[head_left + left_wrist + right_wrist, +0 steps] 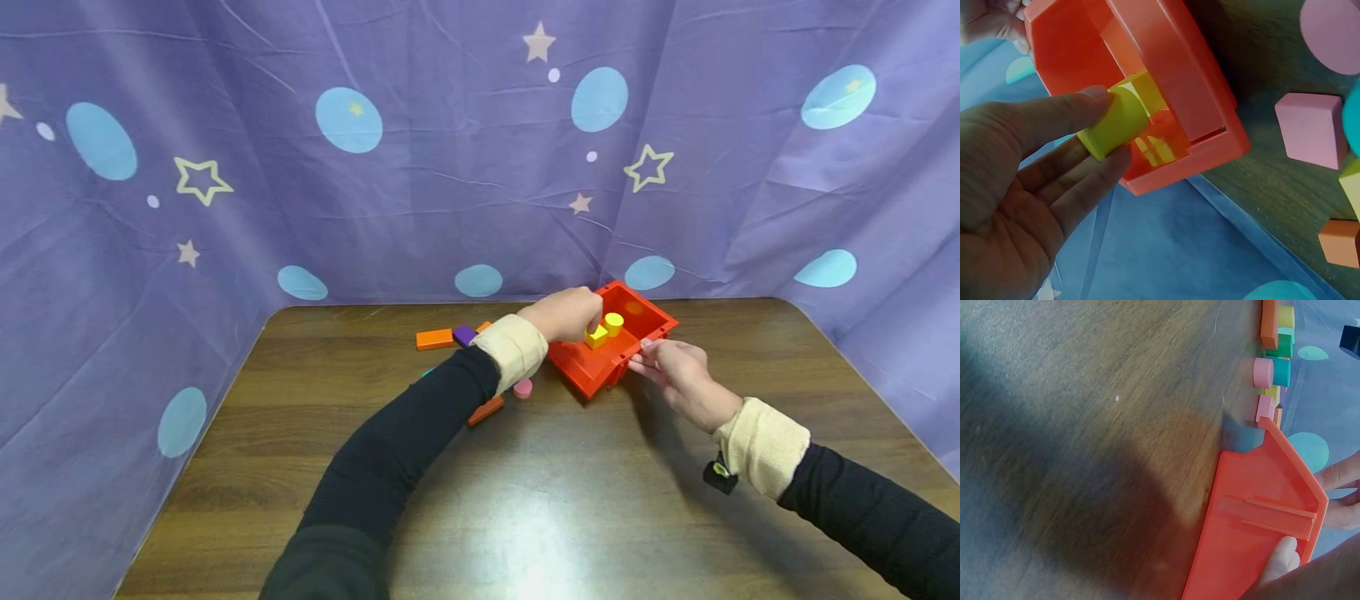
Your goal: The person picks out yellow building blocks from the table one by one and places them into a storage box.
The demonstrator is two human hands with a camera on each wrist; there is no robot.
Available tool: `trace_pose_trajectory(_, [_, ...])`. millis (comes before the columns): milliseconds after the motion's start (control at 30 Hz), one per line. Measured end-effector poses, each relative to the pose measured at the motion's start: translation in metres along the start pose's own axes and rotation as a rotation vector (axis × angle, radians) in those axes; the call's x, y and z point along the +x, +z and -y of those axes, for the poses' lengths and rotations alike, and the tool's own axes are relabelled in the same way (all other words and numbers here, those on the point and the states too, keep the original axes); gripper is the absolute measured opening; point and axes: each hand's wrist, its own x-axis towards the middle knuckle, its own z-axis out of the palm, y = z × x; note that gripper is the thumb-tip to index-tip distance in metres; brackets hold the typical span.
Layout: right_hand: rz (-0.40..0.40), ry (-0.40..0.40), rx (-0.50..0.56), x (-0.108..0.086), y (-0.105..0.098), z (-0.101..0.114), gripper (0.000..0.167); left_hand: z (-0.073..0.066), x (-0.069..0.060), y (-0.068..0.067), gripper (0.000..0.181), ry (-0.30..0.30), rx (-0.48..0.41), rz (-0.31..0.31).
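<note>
An open-fronted red bin point(588, 375) stands at the far side of the table. My left hand point(564, 314) reaches into it from the left. Thumb and fingers pinch a yellow block point(1107, 131), which looks rounded in the left wrist view; a second yellow block point(1147, 92) is right beside it. In the head view one is a yellow cylinder point(613, 324) and the other a boxy yellow block point(596, 338); which one I hold is hard to tell. My right hand point(678, 375) grips the bin's right side near the rim, its fingertips point(1282, 553) on the outer wall.
Left of the bin lie loose blocks: an orange block point(434, 339), a purple block point(464, 335), a pink cylinder point(522, 388) and an orange bar point(486, 411). My left forearm hides part of this group. A patterned purple curtain point(420, 200) hangs behind the wooden table point(300, 400).
</note>
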Motion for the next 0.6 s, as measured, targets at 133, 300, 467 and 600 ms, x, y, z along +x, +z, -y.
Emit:
trace_pose_trajectory(133, [-0.009, 0.000, -0.010, -0.001, 0.000, 0.000, 0.014, 0.002, 0.005, 0.000, 0.018, -0.008, -0.020, 0.024])
trace_pose_trajectory(300, [-0.013, 0.009, -0.015, -0.001, 0.001, 0.001, 0.015, 0.004, 0.014, 0.001, 0.018, -0.034, -0.030, 0.047])
trace_pose_trajectory(467, [-0.015, 0.013, -0.007, 0.000, 0.000, 0.001, 0.015, 0.005, 0.022, 0.003, 0.012, -0.060, -0.036, 0.069])
trace_pose_trajectory(600, [-0.015, 0.011, 0.000, 0.000, 0.000, 0.000, 0.015, 0.005, 0.027, 0.005, 0.016, -0.080, -0.040, 0.097])
